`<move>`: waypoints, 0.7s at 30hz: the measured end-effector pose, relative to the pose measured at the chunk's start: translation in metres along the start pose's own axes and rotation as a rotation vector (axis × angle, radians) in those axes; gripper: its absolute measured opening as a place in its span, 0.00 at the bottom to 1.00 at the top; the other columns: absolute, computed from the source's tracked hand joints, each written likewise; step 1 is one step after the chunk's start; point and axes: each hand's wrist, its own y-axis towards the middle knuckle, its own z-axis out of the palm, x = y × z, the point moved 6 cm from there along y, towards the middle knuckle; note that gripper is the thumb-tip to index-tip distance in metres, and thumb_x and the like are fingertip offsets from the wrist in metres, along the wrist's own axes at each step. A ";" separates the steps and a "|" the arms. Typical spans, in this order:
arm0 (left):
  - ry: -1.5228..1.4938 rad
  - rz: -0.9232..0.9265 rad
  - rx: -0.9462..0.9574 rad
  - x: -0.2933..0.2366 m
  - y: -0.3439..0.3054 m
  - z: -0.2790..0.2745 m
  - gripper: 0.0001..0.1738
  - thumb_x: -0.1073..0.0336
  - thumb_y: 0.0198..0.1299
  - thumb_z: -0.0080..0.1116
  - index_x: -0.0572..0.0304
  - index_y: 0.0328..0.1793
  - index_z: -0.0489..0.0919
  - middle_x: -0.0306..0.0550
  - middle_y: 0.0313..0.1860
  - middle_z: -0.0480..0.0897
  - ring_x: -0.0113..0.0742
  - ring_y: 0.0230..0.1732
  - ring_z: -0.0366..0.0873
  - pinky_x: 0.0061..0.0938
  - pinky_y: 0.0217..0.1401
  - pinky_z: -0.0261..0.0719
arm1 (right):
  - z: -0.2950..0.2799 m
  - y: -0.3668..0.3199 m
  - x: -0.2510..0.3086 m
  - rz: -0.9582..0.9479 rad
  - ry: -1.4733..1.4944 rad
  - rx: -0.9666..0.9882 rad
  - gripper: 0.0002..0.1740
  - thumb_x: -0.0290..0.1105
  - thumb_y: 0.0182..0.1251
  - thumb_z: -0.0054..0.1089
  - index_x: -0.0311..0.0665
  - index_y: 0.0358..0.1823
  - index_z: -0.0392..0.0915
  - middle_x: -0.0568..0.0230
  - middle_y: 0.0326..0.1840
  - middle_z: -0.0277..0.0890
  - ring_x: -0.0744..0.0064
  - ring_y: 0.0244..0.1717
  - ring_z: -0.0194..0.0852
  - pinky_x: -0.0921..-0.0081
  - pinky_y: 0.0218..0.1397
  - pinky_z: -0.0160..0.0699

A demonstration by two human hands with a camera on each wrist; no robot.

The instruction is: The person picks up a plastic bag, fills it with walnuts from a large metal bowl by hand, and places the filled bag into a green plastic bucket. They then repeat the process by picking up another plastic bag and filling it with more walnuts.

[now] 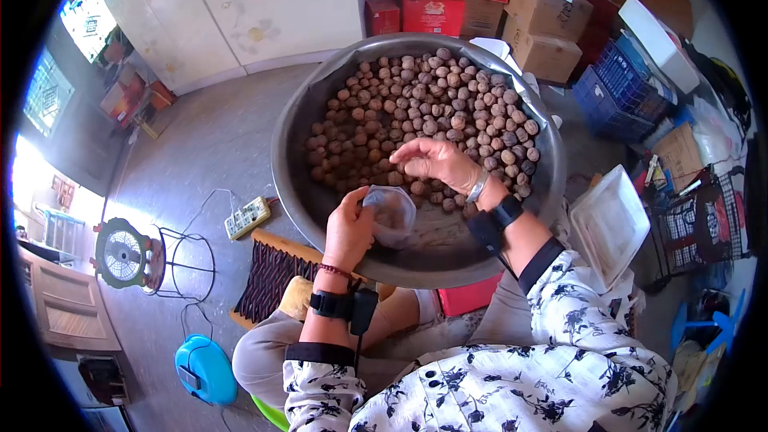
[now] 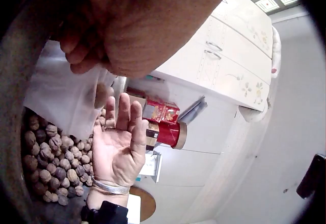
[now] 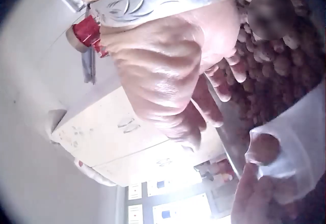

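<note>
Walnuts (image 1: pixel 416 100) spread over the bottom of a large metal basin (image 1: pixel 292 184). My left hand (image 1: pixel 350 232) grips the edge of a translucent plastic bag (image 1: pixel 392 220) at the basin's near side. Inside the bag (image 2: pixel 61 91) a walnut (image 3: pixel 266 149) shows near its mouth. My right hand (image 1: pixel 444 166) hovers over the walnuts, to the right of and beyond the bag. Its fingers are extended and loosely bent, palm showing in the left wrist view, with nothing held in the hand (image 2: pixel 119 150).
Cardboard boxes (image 1: pixel 544 16) are stacked behind the basin. A white plastic tub (image 1: pixel 612 228) and blue crates (image 1: pixel 616 96) stand at the right. On the left are a power strip (image 1: pixel 248 218), a fan (image 1: pixel 122 252) and a woven stool (image 1: pixel 272 280).
</note>
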 end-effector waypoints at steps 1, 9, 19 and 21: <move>0.010 -0.002 -0.005 0.001 0.000 0.000 0.21 0.71 0.67 0.52 0.62 0.66 0.75 0.43 0.26 0.82 0.25 0.20 0.76 0.21 0.22 0.75 | -0.014 0.002 -0.002 -0.016 -0.091 -0.115 0.15 0.32 0.68 0.64 0.36 0.54 0.80 0.66 0.50 0.83 0.78 0.51 0.79 0.78 0.58 0.77; 0.030 -0.007 -0.001 -0.002 -0.002 -0.001 0.22 0.72 0.66 0.51 0.64 0.67 0.74 0.42 0.24 0.81 0.25 0.19 0.76 0.21 0.22 0.75 | -0.136 -0.029 -0.032 0.108 -0.794 -0.853 0.10 0.36 0.62 0.67 0.39 0.42 0.83 0.59 0.38 0.86 0.65 0.41 0.85 0.72 0.48 0.82; 0.058 0.002 0.018 0.001 0.000 0.001 0.23 0.71 0.69 0.48 0.59 0.70 0.72 0.40 0.25 0.80 0.23 0.18 0.73 0.19 0.19 0.72 | -0.127 -0.029 -0.071 0.576 -1.525 -0.435 0.15 0.29 0.61 0.59 0.43 0.51 0.82 0.50 0.59 0.76 0.48 0.62 0.74 0.56 0.60 0.79; 0.046 -0.002 0.009 -0.001 -0.001 0.001 0.22 0.71 0.68 0.49 0.62 0.69 0.73 0.41 0.24 0.80 0.24 0.19 0.74 0.20 0.21 0.74 | -0.125 -0.030 -0.069 0.544 -1.542 -0.456 0.15 0.30 0.62 0.59 0.43 0.50 0.81 0.50 0.57 0.77 0.48 0.60 0.75 0.56 0.60 0.79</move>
